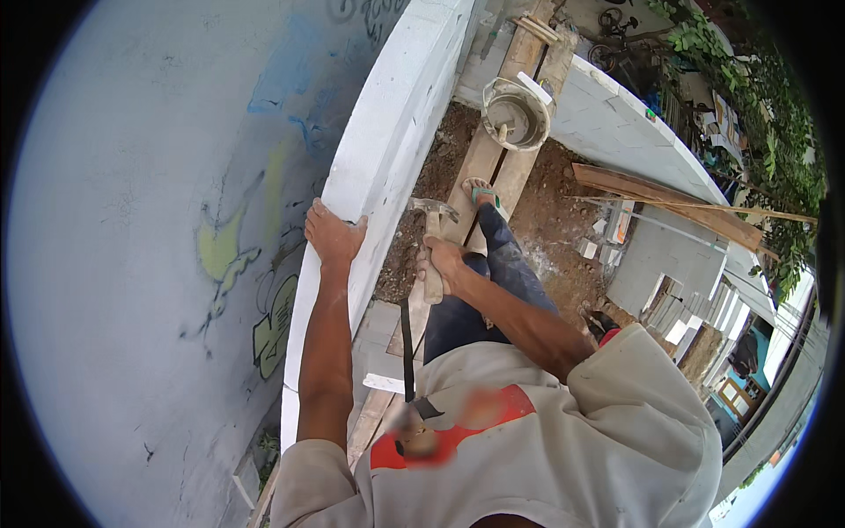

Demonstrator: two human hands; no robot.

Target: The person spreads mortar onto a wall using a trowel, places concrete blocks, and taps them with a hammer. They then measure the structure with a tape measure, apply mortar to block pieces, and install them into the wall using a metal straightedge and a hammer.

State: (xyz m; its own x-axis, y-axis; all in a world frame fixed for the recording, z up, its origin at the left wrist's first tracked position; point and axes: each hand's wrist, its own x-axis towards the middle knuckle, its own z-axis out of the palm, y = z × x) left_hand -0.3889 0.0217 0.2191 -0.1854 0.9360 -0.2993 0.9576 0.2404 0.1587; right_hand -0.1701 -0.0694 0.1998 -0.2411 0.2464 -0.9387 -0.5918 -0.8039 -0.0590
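Soft, even daylight filled the view, with no hard shadows; only faint shade lay under the long white block wall top (387, 141) on the brown soil (422, 220). The pale painted wall face (132, 220) looked washed and slightly hazy. Fisheye distortion bent straight edges strongly toward the dark circular rim. A blurred patch covered the red print on the cream shirt (440, 431).

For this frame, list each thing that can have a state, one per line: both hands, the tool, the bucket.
Left hand: flat on the white block wall's top edge.
Right hand: grip closed on the wooden-handled claw hammer, head raised.
Round grey bucket: upright on wooden planks, open.
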